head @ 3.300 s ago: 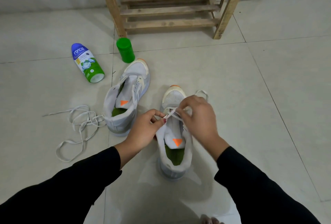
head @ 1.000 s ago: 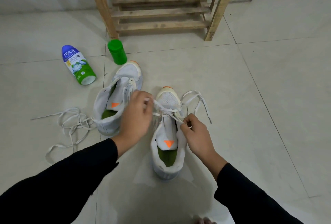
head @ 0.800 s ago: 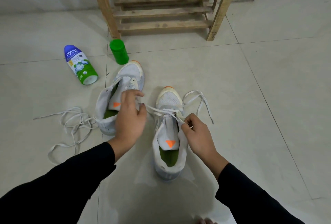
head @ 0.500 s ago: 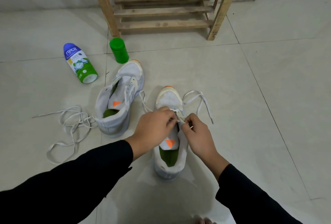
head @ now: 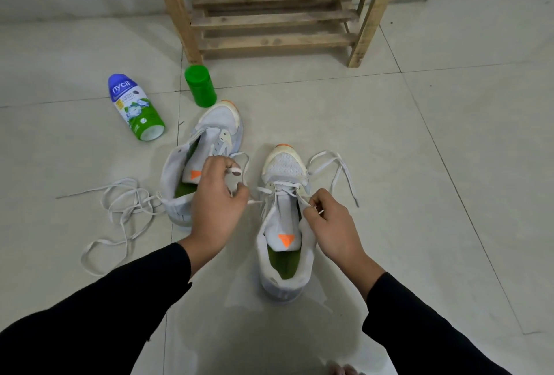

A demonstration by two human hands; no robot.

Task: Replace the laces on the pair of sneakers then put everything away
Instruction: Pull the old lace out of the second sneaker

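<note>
As lacing stands now: 1 sneaker is partly threaded and 1 is bare.
Loose lace (head: 129, 199): left in a tangle on the floor tiles, reaching the heel of the bare sneaker; old or new cannot be told.
Nycil bottle (head: 135, 107): laid on its side, well apart from both hands.
Green cap (head: 200, 86): stood upright just beyond the bare sneaker's toe.
Left sneaker (head: 215, 131): no lace is seen in its eyelets.
Left hand (head: 215, 203): curled round 1 end of the threaded lace (head: 283, 186). 0.5 s ago it was held at the eyelets beside the other hand; it has since been drawn out leftward, and the lace is stretched from eyelets to fingers.
Right sneaker (head: 284, 170): stood between the hands, laced only at the rows nearest the toe; the other lace end is left slack on the floor to its right.
Right hand (head: 332, 224): pinched on the right eyelet flap, steadying it.
Wooden rack (head: 269, 14): stood behind, against the wall.
Meaning: 1 more pass is judged pulled through; most rows, the second sneaker and the tidying remain.
</note>
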